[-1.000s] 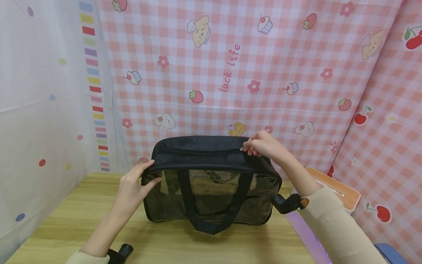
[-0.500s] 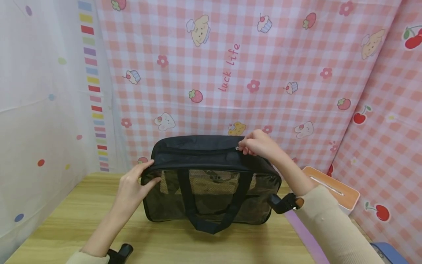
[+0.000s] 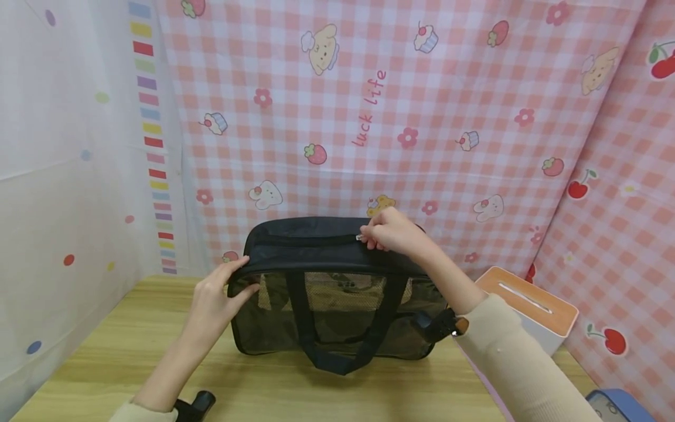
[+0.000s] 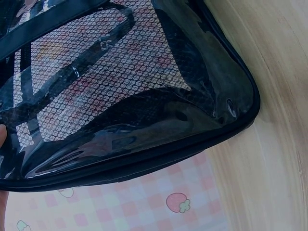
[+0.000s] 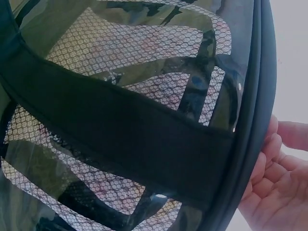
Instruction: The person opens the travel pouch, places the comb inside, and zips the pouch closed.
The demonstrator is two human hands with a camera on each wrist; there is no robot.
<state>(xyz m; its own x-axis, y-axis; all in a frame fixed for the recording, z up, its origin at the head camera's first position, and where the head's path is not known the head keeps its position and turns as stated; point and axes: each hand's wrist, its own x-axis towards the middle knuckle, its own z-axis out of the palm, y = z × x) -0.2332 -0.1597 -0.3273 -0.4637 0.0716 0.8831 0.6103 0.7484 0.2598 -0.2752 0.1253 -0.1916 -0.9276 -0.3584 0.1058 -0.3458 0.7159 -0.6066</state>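
Note:
A black bag [image 3: 263, 328] with see-through sides stands upright on the table, its strap handle [image 3: 337, 362] hanging down the front. My left hand [image 3: 211, 293] grips the bag's left upper corner, thumb on the front panel and fingers at the top edge. At the top, my right hand [image 3: 392, 233] pinches the silver zipper pull [image 3: 360, 237], right of the middle of the top seam. Fingers of the right hand [image 5: 276, 178] show curled behind the bag's edge in the right wrist view. Mesh behind the clear panel [image 4: 110, 82] fills much of the left wrist view.
A white box with an orange slotted lid [image 3: 543, 319] stands at the right on the wooden table [image 3: 121, 340]. A blue-edged object [image 3: 624, 404] lies at the lower right, and a purple strip is partly hidden under the right sleeve [image 3: 511, 351]. A pink checked cloth [image 3: 337, 105] hangs behind the bag.
My right hand has moved left along the bag's top with the zipper pull. The left hand has kept its grip on the corner, and more of the orange-lidded box now shows.

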